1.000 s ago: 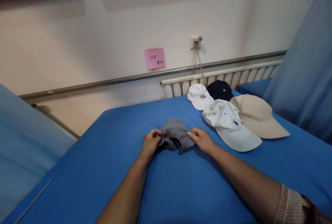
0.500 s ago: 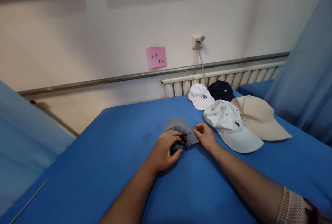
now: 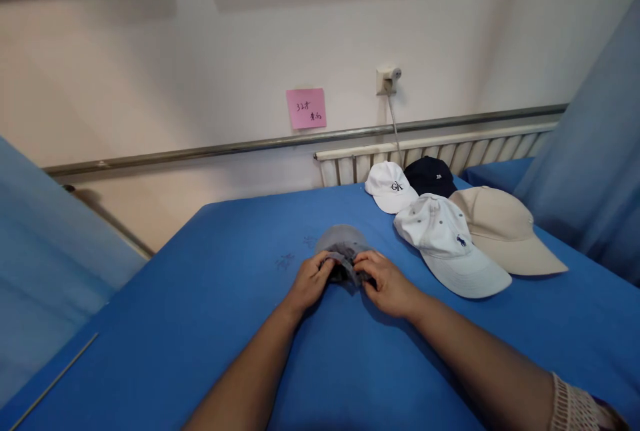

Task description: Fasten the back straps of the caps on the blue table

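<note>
A: What a grip here at the centre of the frame! The left hand [image 3: 307, 284] pinches the near edge of the gray cap [image 3: 341, 238] between thumb and fingers!

B: And the right hand [image 3: 389, 284] matches it, fingers curled over the opposite side, thumb below, neither hand spread!

A: How are the arms placed?

B: Both reach in from the bottom of the frame, the right one slanting up from the lower right corner, a knitted cuff [image 3: 575, 404] near its elbow. The hands face each other, close together but apart.

A: And the gray cap?

B: Down on the blue cover [image 3: 225, 271], its opening toward the wearer, cloth bunched between the hands!

A: Look right of centre: white cap [image 3: 383, 181], navy cap [image 3: 425, 174], pale cap [image 3: 425, 221] with a rider emblem, beige cap [image 3: 493, 214], all clustered!

B: Behind them, a radiator [image 3: 345, 170] under a metal rail [image 3: 250, 146], a pink note [image 3: 306, 111] at upper centre, and blue curtains [image 3: 590, 151] on both sides!
</note>
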Demonstrator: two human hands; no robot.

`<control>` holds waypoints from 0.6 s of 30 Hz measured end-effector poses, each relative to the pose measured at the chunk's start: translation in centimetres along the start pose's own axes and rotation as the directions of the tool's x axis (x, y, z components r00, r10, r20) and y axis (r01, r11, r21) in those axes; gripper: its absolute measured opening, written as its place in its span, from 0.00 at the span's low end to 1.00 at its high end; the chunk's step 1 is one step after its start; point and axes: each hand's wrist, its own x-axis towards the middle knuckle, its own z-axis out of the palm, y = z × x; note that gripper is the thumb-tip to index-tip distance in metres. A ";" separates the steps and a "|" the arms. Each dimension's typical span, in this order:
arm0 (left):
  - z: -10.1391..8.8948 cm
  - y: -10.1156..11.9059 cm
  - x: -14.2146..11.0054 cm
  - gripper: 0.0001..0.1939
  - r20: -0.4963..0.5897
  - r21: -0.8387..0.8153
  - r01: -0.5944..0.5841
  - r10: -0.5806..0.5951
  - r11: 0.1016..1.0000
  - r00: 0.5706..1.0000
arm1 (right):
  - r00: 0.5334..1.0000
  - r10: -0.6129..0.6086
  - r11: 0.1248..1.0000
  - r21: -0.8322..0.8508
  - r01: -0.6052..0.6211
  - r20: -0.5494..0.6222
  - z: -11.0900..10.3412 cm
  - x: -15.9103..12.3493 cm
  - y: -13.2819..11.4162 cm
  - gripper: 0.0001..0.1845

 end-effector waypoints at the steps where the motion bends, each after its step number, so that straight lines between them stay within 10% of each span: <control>1: 0.0 0.0 0.0 0.16 -0.020 -0.075 0.031 -0.033 0.997 0.999 | 1.000 0.017 1.000 -0.017 -0.017 0.011 0.2 0.0 0.3 0.23; 10: -0.4 1.0 -0.1 0.16 -0.217 -0.594 0.087 -0.264 0.799 0.940 | 0.998 0.061 0.998 -0.015 -0.062 -0.011 0.7 -0.2 1.6 0.16; 18: 1.8 1.7 -0.6 0.19 -0.074 -0.616 0.185 -0.290 0.766 0.954 | 0.908 0.316 0.876 0.451 -0.168 -0.274 1.5 0.3 2.5 0.02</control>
